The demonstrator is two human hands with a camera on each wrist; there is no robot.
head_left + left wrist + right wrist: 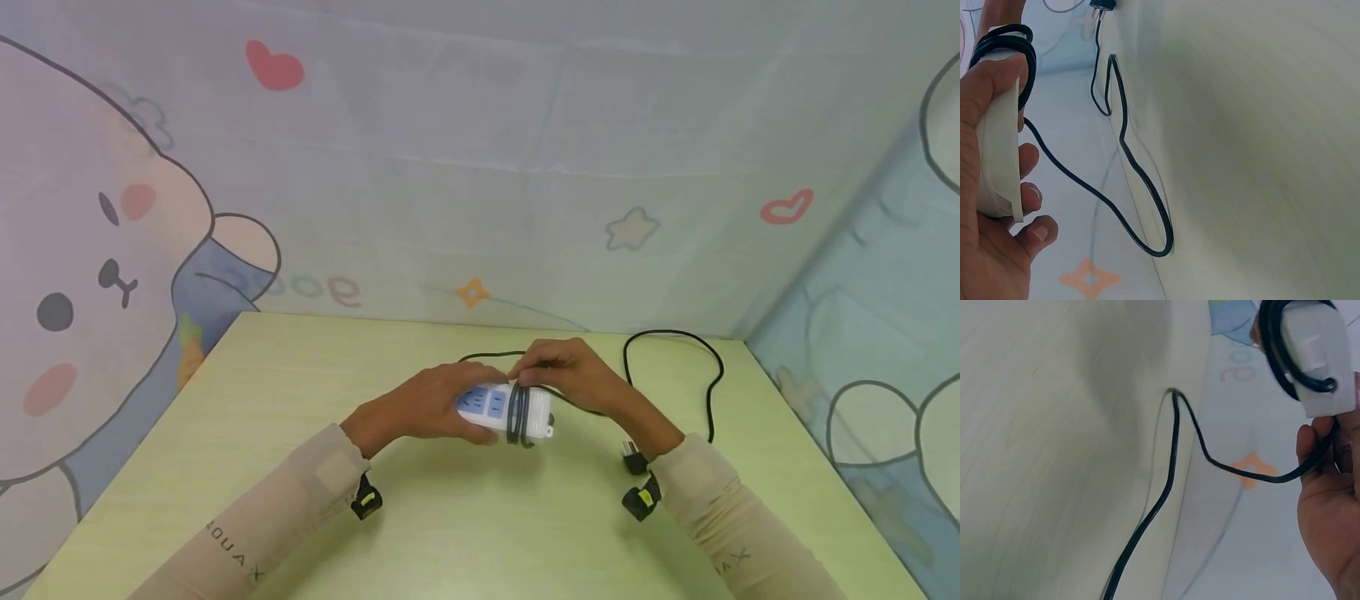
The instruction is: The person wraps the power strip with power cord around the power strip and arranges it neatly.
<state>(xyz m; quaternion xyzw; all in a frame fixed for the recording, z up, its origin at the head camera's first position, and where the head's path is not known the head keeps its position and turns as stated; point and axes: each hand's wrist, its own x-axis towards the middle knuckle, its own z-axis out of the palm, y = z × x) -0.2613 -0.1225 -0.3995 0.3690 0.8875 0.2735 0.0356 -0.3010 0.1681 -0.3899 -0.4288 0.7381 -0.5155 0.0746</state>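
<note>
A white power strip [539, 414] with blue socket faces is held above the table, near its middle. My left hand [427, 404] grips its left part, with the thumb along the near side and fingers on the far side. Several turns of black cord [517, 415] wrap around the strip's right end. At the strip's upper edge, my right hand [573, 371] pinches the cord between thumb and fingers. In the right wrist view, the cord [1275, 479] runs from that hand [1329, 531] down to the table. The right fingertips are partly hidden behind the strip there.
Loose cord [722, 367] loops across the table's back right. A black plug [634, 460] with metal prongs lies beside the right wrist. The pale table [480, 533] meets a printed cloth backdrop [480, 167] behind and at the sides. Each wrist wears a small black camera mount.
</note>
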